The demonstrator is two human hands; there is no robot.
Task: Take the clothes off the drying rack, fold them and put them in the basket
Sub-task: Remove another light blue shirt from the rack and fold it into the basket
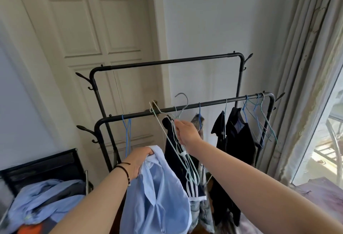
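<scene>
A: The black drying rack (pixel 185 106)?
B: It stands before the door (pixel 96 29), dark clothes (pixel 239 137) on its front rail.
A: And the 2 hands?
B: The left hand (pixel 138 161) clutches a light blue shirt (pixel 157 196) (off the rail); the right hand (pixel 187 131) pinches a pale wire hanger (pixel 182 156).

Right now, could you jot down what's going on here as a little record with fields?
Left hand: left hand grips a light blue shirt, off the rack
Right hand: right hand holds a pale hanger, its hook lifted off the rail
Rack: black drying rack, front rail carries dark clothes and empty hangers
Lower left: heap of blue cloth
Basket: not clearly seen
</scene>
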